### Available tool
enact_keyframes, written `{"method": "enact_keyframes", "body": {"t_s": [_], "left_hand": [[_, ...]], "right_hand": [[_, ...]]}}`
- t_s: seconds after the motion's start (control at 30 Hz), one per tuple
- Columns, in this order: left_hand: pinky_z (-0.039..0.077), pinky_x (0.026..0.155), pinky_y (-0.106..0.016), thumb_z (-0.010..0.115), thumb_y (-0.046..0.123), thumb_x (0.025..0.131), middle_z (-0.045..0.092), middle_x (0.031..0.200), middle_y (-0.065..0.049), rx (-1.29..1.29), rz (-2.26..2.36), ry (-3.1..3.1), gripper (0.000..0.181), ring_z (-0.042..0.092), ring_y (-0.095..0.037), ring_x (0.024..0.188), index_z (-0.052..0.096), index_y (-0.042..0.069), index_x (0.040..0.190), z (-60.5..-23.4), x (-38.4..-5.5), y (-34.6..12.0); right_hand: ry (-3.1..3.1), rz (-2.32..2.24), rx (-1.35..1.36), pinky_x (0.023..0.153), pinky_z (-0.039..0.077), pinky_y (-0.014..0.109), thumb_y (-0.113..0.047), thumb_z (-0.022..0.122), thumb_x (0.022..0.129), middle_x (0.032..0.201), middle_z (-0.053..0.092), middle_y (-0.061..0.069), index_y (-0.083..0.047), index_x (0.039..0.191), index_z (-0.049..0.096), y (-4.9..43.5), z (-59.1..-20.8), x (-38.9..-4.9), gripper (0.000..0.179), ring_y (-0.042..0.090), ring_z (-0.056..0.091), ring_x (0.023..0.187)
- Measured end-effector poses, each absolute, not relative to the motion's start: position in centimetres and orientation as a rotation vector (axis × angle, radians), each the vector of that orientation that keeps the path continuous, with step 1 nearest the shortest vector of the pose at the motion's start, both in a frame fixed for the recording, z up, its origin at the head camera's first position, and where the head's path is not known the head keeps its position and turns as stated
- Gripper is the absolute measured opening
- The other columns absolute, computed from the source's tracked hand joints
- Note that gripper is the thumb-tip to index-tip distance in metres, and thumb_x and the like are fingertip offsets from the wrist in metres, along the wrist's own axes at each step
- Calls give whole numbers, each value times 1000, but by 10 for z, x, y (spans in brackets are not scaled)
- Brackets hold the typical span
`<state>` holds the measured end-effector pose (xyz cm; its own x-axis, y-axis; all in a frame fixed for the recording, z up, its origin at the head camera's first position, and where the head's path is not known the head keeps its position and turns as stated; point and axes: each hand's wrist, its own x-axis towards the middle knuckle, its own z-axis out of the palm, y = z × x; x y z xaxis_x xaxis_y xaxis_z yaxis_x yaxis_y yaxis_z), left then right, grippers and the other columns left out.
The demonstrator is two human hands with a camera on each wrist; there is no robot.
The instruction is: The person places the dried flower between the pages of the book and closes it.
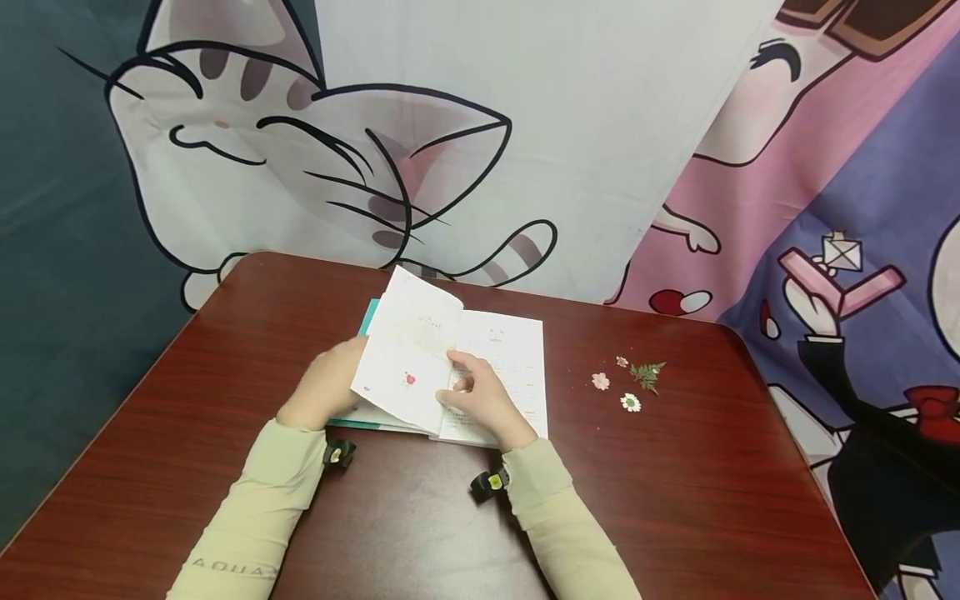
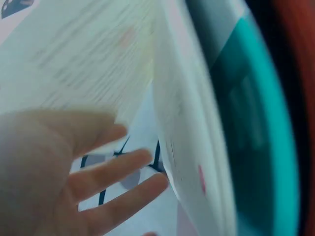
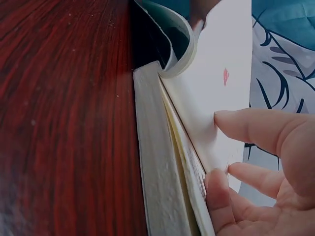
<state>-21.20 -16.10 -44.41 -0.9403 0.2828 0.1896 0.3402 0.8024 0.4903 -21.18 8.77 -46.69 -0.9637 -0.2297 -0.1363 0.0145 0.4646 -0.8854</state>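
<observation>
An open book (image 1: 521, 375) with a teal cover (image 2: 261, 128) lies on the table, its left-hand page (image 1: 408, 333) raised at a slant. That page carries a small red heart print and partly hides my left hand (image 1: 322, 387), which is at the book's left edge. Close up in the left wrist view, the fingers (image 2: 123, 196) are loosely extended beside the raised pages. My right hand (image 1: 487, 400) lies over the inner fold. Its thumb (image 3: 246, 125) touches the raised page, while other fingertips (image 3: 219, 191) rest by the facing pages.
To the right of the book lie a pink pressed flower (image 1: 601, 381), a white daisy (image 1: 631, 402), a smaller pink blossom (image 1: 622, 362) and a green fern sprig (image 1: 647, 375). A cartoon-printed cloth (image 1: 585, 125) hangs behind the brown table (image 1: 675, 500).
</observation>
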Motion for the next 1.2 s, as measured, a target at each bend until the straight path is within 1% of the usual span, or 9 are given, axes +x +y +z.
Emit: {"method": "enact_keyframes", "body": {"t_s": [0.1, 0.2, 0.23, 0.37, 0.47, 0.6, 0.77, 0.93, 1.2], "left_hand": [[53, 82, -58, 55, 18, 103, 62, 132, -21, -409, -784, -2820, 36, 64, -39, 110, 61, 6, 136, -434, -214, -167], [51, 89, -61, 46, 11, 106, 59, 135, -23, -328, -841, -2730, 36, 62, -42, 115, 58, 1, 139, -423, -212, -168], [50, 92, -60, 46, 11, 106, 59, 136, -23, -331, -860, -2703, 36, 61, -42, 117, 58, 1, 139, -420, -212, -167], [43, 106, -56, 53, 14, 104, 55, 141, -19, -507, -910, -2665, 37, 53, -38, 130, 58, 3, 140, -414, -210, -158], [37, 112, -55, 59, 21, 103, 48, 150, -17, -703, -911, -2712, 46, 45, -36, 139, 53, 5, 146, -416, -209, -150], [33, 115, -56, 67, 27, 99, 38, 158, -20, -890, -890, -2817, 64, 37, -39, 145, 43, 3, 153, -428, -209, -141], [27, 114, -67, 79, 35, 88, 31, 162, -22, -979, -906, -2943, 88, 31, -42, 148, 35, 0, 156, -442, -209, -135], [23, 113, -71, 77, 44, 88, 26, 165, -20, -938, -862, -3060, 95, 26, -41, 150, 30, 2, 158, -451, -209, -131], [19, 112, -74, 71, 53, 90, 20, 167, -19, -895, -727, -3173, 97, 17, -43, 152, 27, 3, 160, -458, -205, -126]], "right_hand": [[2507, -1476, -186, 73, 44, 27, -12, 81, 84, 126, 53, 10, -14, 148, 53, 86, -468, -212, 70, 13, 52, 85], [2530, -1460, -203, 74, 44, 27, -11, 81, 84, 127, 55, 11, -14, 148, 53, 86, -467, -213, 70, 13, 53, 86], [2537, -1457, -211, 74, 45, 27, -11, 81, 83, 127, 55, 12, -13, 148, 53, 85, -467, -213, 70, 13, 53, 86], [2595, -1407, -245, 75, 45, 27, -13, 82, 83, 128, 57, 14, -11, 147, 54, 84, -468, -213, 70, 14, 53, 86], [2614, -1381, -226, 76, 45, 28, -15, 83, 83, 127, 58, 12, -13, 147, 54, 82, -469, -213, 71, 14, 53, 87], [2612, -1380, -215, 77, 46, 29, -16, 82, 84, 128, 57, 11, -14, 148, 53, 82, -469, -213, 71, 14, 54, 89], [2629, -1356, -233, 78, 47, 29, -16, 81, 85, 128, 57, 11, -15, 149, 52, 83, -470, -213, 70, 13, 55, 90], [2627, -1375, -256, 78, 47, 29, -16, 81, 85, 127, 57, 11, -13, 149, 52, 85, -469, -211, 70, 14, 55, 90], [2622, -1371, -278, 78, 47, 29, -16, 80, 86, 126, 57, 11, -14, 149, 51, 85, -470, -212, 69, 13, 55, 90]]}}
